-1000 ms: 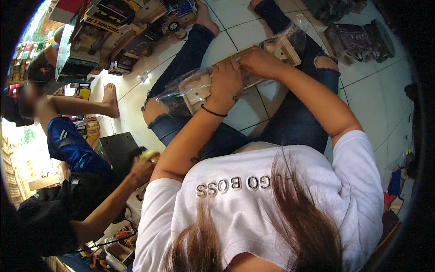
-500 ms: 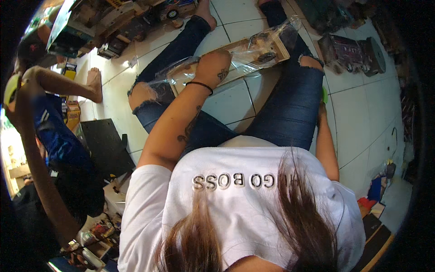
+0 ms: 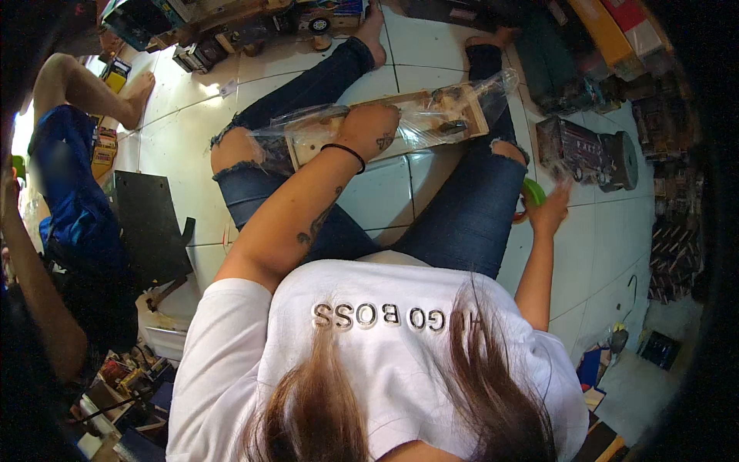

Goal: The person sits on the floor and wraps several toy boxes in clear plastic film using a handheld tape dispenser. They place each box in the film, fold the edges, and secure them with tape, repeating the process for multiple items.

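Across my thighs lies a long, shallow wooden tray with small parts inside, loosely covered in clear plastic film. My left hand is closed over the middle of the tray and its film; its fingertips are hidden. By the outer side of my right knee, my right hand is low over the floor, fingers stretched out and apart. Beside its thumb is a curved green object, partly hidden by my leg, with an orange-red edge below it. I cannot make out its kind.
A wrapped dark toy truck and a dark round roll stand right of my knee. Boxes and wooden toy vehicles line the far side. At left sits another person in blue shorts, near a black panel.
My right hand has come out from beside my thigh, its fingers now spread past the green object. My left hand stays on the tray. The whole view has shifted slightly.
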`<action>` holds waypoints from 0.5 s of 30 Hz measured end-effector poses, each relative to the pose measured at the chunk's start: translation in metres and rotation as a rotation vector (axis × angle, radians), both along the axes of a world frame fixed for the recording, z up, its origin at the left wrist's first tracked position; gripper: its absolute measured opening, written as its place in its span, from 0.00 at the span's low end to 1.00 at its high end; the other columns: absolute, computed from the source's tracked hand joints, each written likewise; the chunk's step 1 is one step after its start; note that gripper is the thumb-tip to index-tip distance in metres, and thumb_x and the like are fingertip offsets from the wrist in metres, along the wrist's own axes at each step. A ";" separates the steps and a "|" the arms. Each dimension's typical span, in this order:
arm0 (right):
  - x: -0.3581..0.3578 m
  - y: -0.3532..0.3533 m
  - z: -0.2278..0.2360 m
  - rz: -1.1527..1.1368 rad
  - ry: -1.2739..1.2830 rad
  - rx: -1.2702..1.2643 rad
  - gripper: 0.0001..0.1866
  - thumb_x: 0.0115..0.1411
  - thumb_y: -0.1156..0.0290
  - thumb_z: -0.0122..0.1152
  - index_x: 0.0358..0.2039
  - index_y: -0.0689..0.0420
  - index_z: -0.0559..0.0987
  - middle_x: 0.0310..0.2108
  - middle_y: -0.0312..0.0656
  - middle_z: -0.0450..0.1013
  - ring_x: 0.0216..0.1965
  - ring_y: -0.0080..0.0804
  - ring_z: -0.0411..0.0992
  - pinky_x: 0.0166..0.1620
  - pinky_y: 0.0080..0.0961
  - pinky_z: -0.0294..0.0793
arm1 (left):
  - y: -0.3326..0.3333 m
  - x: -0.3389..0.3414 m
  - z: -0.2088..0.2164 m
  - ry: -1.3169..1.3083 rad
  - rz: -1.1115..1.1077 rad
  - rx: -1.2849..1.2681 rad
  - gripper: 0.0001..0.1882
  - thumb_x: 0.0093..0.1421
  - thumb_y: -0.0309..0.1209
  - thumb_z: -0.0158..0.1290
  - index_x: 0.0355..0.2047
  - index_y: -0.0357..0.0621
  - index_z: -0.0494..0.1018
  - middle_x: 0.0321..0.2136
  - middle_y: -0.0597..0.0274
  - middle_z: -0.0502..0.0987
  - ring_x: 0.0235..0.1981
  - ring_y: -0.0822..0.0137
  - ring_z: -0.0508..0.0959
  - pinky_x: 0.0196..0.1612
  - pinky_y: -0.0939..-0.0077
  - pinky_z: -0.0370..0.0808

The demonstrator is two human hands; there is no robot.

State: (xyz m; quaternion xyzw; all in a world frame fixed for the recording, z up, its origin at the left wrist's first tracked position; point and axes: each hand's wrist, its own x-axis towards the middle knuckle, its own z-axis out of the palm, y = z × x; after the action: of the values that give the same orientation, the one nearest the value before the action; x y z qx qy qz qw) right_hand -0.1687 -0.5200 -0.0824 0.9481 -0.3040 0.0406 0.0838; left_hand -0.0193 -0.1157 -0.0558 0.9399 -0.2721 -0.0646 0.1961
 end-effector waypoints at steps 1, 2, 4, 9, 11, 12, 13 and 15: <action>0.002 -0.005 -0.007 0.207 0.115 0.020 0.46 0.49 0.56 0.68 0.64 0.54 0.55 0.64 0.48 0.52 0.61 0.46 0.57 0.59 0.50 0.58 | 0.000 0.000 0.000 -0.001 -0.004 0.013 0.16 0.63 0.34 0.41 0.31 0.33 0.74 0.31 0.40 0.78 0.33 0.44 0.79 0.38 0.54 0.75; 0.004 -0.012 -0.013 0.362 0.271 0.053 0.43 0.51 0.60 0.67 0.63 0.54 0.56 0.63 0.48 0.54 0.60 0.46 0.57 0.59 0.49 0.59 | 0.000 0.001 0.001 -0.004 -0.011 0.028 0.16 0.63 0.34 0.42 0.32 0.33 0.74 0.31 0.40 0.78 0.33 0.44 0.79 0.38 0.54 0.75; 0.004 -0.026 -0.022 0.262 0.246 0.399 0.31 0.53 0.72 0.62 0.58 0.56 0.66 0.58 0.50 0.62 0.58 0.45 0.62 0.57 0.39 0.63 | 0.000 0.001 0.002 -0.011 -0.015 0.042 0.15 0.63 0.33 0.42 0.31 0.33 0.74 0.30 0.40 0.78 0.33 0.45 0.79 0.38 0.54 0.76; -0.032 -0.069 0.039 -0.096 -0.061 1.058 0.24 0.56 0.71 0.59 0.54 0.55 0.71 0.52 0.43 0.68 0.49 0.38 0.69 0.52 0.33 0.69 | 0.000 0.000 -0.001 -0.050 -0.013 0.031 0.13 0.61 0.30 0.43 0.31 0.33 0.75 0.29 0.41 0.78 0.32 0.46 0.79 0.38 0.55 0.76; -0.050 -0.077 0.085 -0.254 -0.505 1.218 0.25 0.60 0.68 0.56 0.58 0.53 0.67 0.54 0.42 0.67 0.51 0.37 0.68 0.54 0.35 0.68 | 0.001 0.000 -0.005 -0.076 -0.018 -0.009 0.12 0.58 0.29 0.44 0.30 0.33 0.75 0.28 0.41 0.77 0.32 0.46 0.79 0.37 0.55 0.76; -0.054 -0.075 0.107 -0.363 -0.792 1.303 0.25 0.61 0.66 0.55 0.59 0.53 0.65 0.56 0.43 0.66 0.54 0.38 0.67 0.55 0.37 0.67 | 0.001 0.000 -0.007 -0.079 -0.029 -0.026 0.11 0.57 0.28 0.44 0.29 0.34 0.75 0.28 0.41 0.77 0.32 0.46 0.79 0.37 0.55 0.76; -0.051 -0.068 0.123 -0.214 -0.879 1.415 0.26 0.62 0.66 0.54 0.60 0.53 0.63 0.56 0.43 0.65 0.55 0.39 0.65 0.56 0.38 0.66 | 0.001 0.001 -0.008 -0.093 -0.032 -0.032 0.11 0.57 0.28 0.45 0.29 0.34 0.75 0.28 0.41 0.77 0.32 0.46 0.79 0.37 0.55 0.76; -0.029 -0.038 0.145 -0.012 -1.105 1.571 0.27 0.63 0.67 0.52 0.62 0.53 0.60 0.57 0.44 0.64 0.58 0.40 0.63 0.58 0.41 0.65 | 0.001 0.001 -0.011 -0.111 -0.051 -0.037 0.10 0.55 0.27 0.45 0.29 0.34 0.75 0.28 0.42 0.77 0.32 0.46 0.79 0.37 0.55 0.76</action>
State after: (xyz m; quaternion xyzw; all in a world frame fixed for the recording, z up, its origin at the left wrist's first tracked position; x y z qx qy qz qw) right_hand -0.1975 -0.5580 0.0623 0.5789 -0.2459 0.2659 -0.7306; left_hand -0.0186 -0.1144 -0.0664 0.9310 -0.3076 -0.0123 0.1961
